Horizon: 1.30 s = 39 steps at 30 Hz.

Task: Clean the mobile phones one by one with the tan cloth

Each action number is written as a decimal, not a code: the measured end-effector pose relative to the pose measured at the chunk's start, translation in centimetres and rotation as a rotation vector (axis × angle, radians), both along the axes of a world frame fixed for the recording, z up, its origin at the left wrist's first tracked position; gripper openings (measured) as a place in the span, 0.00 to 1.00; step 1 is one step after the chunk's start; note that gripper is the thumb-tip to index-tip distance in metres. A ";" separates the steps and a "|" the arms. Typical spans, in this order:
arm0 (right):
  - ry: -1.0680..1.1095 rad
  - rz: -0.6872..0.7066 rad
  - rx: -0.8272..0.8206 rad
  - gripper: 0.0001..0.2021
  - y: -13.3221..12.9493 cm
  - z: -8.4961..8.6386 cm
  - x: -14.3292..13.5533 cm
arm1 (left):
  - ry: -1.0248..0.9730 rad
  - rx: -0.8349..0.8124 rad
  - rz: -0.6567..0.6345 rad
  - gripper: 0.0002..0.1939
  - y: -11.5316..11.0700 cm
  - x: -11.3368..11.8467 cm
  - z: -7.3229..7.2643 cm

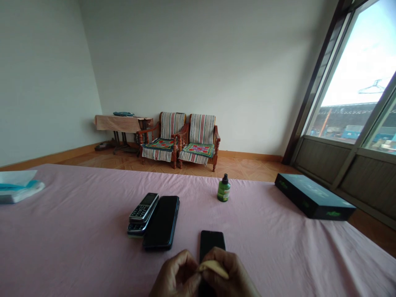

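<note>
Low in the head view, both hands are held close together over a black smartphone (212, 239) lying on the pink cloth. My right hand (230, 268) is closed on a small pale-yellow, soft-looking piece (216, 267), pinched between thumb and fingers. Fingers of my left hand (179, 274) are pinched at the left end of that same piece. Its exact kind is unclear. The hands cover the phone's lower part. Left of it lie a larger black smartphone (162, 220) and a stack of keypad phones (144, 207).
A green bottle with a black cap (224, 189) stands beyond the phone. At right lies a black box (312, 198); at far left, a white and blue packet (18, 187). The pink-covered surface (93, 231) ends before two chairs (198, 140) and a draped table (119, 123).
</note>
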State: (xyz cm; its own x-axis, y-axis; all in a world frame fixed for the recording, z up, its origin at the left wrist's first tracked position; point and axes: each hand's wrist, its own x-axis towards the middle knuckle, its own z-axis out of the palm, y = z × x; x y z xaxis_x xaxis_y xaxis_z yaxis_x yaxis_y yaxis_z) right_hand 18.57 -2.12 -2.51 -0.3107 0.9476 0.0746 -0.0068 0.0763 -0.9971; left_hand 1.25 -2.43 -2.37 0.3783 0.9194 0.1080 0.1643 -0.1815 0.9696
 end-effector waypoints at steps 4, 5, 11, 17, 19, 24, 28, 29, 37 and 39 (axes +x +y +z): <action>-0.275 -0.349 0.203 0.12 0.7 -0.2 1.6 | 0.293 0.219 -0.047 0.10 0.1 -0.2 0.5; -0.362 -0.380 0.259 0.10 0.9 -0.2 1.9 | 0.344 0.230 -0.069 0.13 0.0 -0.2 0.7; -0.725 -0.281 0.415 0.11 1.1 -0.8 2.2 | 0.424 0.195 -0.096 0.15 -0.8 -0.1 1.5; -0.877 -0.196 0.467 0.12 -1.0 -0.9 0.8 | 0.418 0.220 -0.153 0.18 -1.0 -0.1 2.2; -0.877 -0.182 0.480 0.12 -1.6 -0.7 0.5 | 0.431 0.237 -0.191 0.19 -1.1 -0.1 2.4; -0.882 -0.223 0.491 0.13 0.8 0.3 0.2 | 0.507 0.294 -0.185 0.20 -1.3 -0.1 2.1; -0.927 -0.226 0.509 0.15 3.5 0.8 -0.3 | 0.544 0.315 -0.159 0.22 -1.6 -0.1 1.6; -0.943 -0.223 0.522 0.15 3.6 0.7 -0.4 | 0.547 0.315 -0.153 0.22 -1.6 -0.1 1.5; -0.917 -0.153 0.557 0.11 0.4 -0.3 -0.1 | 0.546 0.298 -0.174 0.22 -1.5 0.1 1.6; -0.916 -0.187 0.549 0.11 1.4 -0.1 -0.2 | 0.566 0.302 -0.154 0.19 -1.6 0.2 1.6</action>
